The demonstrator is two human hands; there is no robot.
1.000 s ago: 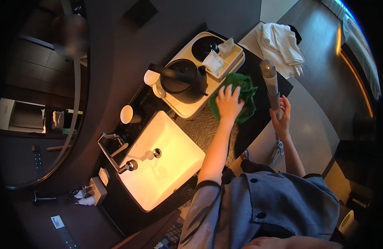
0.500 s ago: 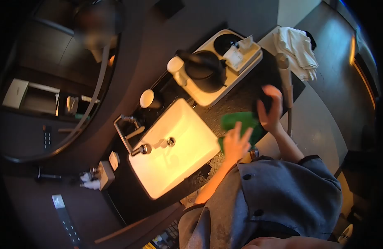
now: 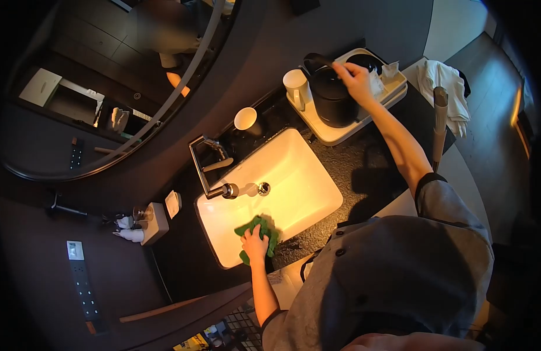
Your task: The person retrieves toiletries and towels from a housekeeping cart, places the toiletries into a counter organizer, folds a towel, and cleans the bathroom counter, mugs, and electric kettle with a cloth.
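Observation:
My left hand (image 3: 256, 244) is on a bunched green cloth (image 3: 269, 238) at the near left side of the white sink (image 3: 219, 251), its fingers curled over it. Up on the right, my right hand (image 3: 356, 83) grips the handle of a black kettle (image 3: 334, 102). The kettle stands upright on a white tray (image 3: 334, 139), and whether its base touches the tray is hard to tell. A white mug (image 3: 296, 85) stands beside the kettle on the tray.
A chrome faucet (image 3: 211, 169) reaches over the sink. Behind it stands a white cup (image 3: 245, 119). A tissue box (image 3: 155, 224) and a small soap dish (image 3: 173, 203) are at the left end. White towels (image 3: 446, 96) hang beyond the right end of the black counter (image 3: 373, 169).
My left hand has carried the green cloth from the counter right of the sink to the sink's near left side. My right hand has moved up onto the kettle's handle. The camera view has shifted.

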